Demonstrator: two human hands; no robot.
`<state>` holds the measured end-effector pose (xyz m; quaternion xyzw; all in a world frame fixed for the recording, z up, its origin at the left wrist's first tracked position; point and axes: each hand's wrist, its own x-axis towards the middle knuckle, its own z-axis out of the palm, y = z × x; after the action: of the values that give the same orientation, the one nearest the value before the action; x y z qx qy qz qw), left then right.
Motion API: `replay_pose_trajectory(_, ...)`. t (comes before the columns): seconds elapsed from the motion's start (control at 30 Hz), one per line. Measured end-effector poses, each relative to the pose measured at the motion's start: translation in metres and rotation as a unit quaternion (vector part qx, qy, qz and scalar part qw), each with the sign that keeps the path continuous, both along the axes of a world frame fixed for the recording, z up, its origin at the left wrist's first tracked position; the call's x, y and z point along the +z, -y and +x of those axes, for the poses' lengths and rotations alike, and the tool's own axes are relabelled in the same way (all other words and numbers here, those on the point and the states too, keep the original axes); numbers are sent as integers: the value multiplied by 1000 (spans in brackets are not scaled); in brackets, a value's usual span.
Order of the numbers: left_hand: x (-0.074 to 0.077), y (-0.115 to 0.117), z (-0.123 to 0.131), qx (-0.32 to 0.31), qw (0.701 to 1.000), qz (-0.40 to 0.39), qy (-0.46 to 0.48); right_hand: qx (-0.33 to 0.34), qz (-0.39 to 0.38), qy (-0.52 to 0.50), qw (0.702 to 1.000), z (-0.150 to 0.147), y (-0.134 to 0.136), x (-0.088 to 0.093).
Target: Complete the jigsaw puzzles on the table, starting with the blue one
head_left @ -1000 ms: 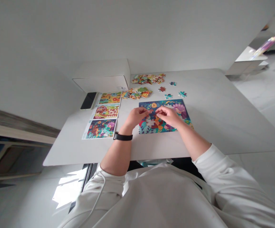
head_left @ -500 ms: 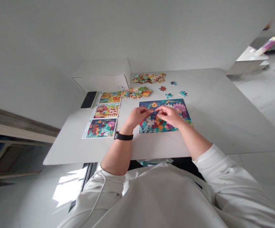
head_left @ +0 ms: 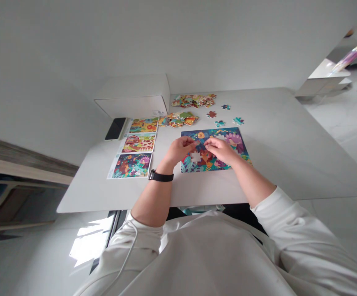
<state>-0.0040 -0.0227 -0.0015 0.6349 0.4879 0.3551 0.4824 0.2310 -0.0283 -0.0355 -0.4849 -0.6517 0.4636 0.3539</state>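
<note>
At mid-frame, the left hand [head_left: 180, 149] and right hand [head_left: 222, 149] curl over the puzzle [head_left: 209, 164], fingertips nearly together; whether either grips anything, I cannot tell. Filling gaps seems the step in hand, calling next for careful alignment. Above lie 4 separate pieces [head_left: 211, 114].

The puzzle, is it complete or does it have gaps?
Incomplete: the puzzle shows a pale gap left of its middle; loose pieces lie beyond it.
</note>
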Motion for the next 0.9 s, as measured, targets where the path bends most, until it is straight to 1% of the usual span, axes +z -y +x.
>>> replay_pose_trajectory(0.1,-3,-2,-1,0,1000,-12,5,18,-23,-1,1000,-1,2,-1)
replay_pose_trajectory(0.17,-4,-2,-2,0,1000,-11,3,19,-22,6,1000,-2,3,-1)
replay_pose_trajectory(0.27,-2,-2,-2,-1,1000,-4,-4,9,3,24,1000,-2,5,1)
replay_pose_trajectory(0.43,3,0,-1,6,1000,8,-25,13,24,38,999,-1,5,4)
replay_pose_trajectory(0.67,5,1,-3,11,998,4,-56,2,43,41,998,0,2,-1)
replay_pose_trajectory(0.83,2,1,-3,-23,995,10,-94,-26,86,82,993,3,-1,-2)
replay_pose_trajectory(0.9,2,1,-1,-22,996,-1,-91,-23,95,88,991,2,0,0)
